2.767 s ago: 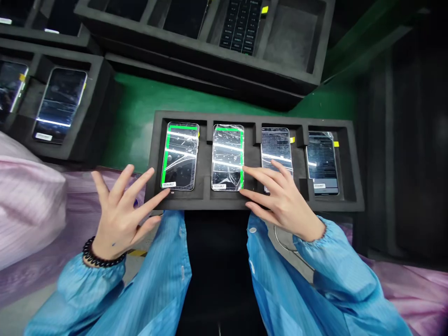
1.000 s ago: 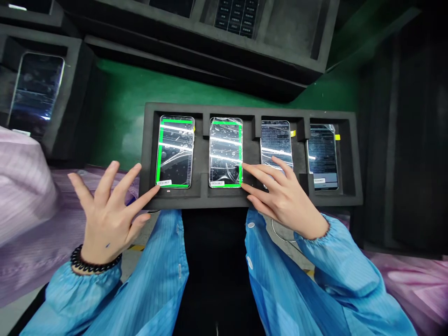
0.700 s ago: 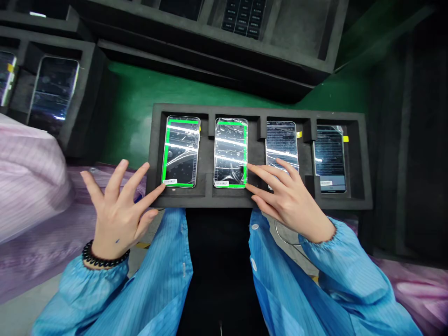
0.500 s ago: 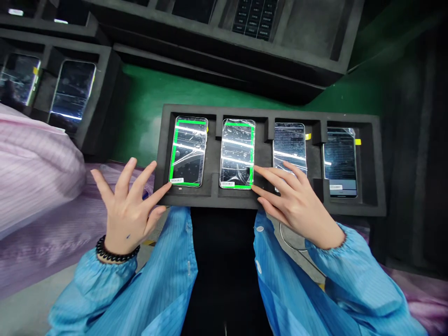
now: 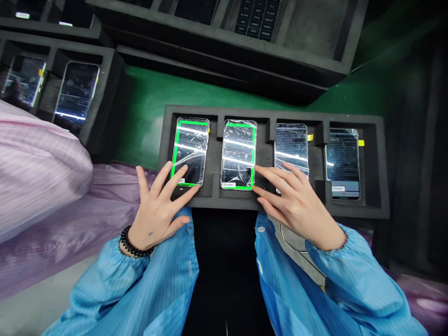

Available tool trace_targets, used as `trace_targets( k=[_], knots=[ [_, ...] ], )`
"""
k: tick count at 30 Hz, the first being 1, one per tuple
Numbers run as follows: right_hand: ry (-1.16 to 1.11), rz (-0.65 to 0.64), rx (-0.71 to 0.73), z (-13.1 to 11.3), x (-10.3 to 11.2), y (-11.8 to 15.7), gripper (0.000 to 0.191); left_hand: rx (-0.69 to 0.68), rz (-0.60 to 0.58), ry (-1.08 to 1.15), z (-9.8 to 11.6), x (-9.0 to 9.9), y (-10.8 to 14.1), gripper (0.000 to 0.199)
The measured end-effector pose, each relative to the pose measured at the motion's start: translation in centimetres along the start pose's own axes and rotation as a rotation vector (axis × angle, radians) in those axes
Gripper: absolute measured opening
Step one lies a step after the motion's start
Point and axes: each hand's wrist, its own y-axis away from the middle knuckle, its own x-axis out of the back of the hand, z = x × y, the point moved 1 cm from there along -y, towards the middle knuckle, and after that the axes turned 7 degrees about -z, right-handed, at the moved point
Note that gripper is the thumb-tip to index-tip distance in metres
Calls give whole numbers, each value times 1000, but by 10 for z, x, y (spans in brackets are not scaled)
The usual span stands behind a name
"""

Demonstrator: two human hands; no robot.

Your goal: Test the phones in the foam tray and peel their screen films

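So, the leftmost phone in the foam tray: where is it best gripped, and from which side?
Probably by its long edges, from above: the phone lies screen-up in a recess of the foam tray, which leaves little else to pinch. The lower right corner looks most reachable; the left hand has its fingertips there.

Matt black foam tray (image 5: 273,116), slightly rough. Smartphones (image 5: 291,154): glossy glass under shiny clear plastic film (image 5: 238,154). Blue striped sleeve (image 5: 350,280), woven cloth with a soft sheen. Pink striped cloth (image 5: 35,172), matt. Green surface (image 5: 157,102), smooth, glossy paint.
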Motion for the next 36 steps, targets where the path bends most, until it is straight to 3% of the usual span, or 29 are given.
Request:
trace_targets(
  k=[4, 10, 17, 21, 27, 31, 36],
  knots=[
    [-5, 4, 12, 1, 0, 0, 20, -75, -36, 12, 2, -2, -6, 64],
    [-17, 61, 38, 2, 6, -10, 24, -69, 140, 63, -9, 5, -8, 64],
    [-18, 17, 150, -9, -3, -34, 27, -121, 80, 49, -18, 1, -8, 60],
    [16, 0, 144, -5, -6, -44, 31, -58, 68, 50, -22, 4, -11, 61],
    [163, -27, -56, 22, -3, -88, 40, 124, 37, 58, -44, 15, -58, 58],
    [175, -47, -118, 31, -2, -114, 40, 134, 11, 64, -56, 10, -93, 57],
    [174, -53, -142, 32, -2, -116, 42, 120, -19, 85, -60, 5, -105, 58]
  ],
)
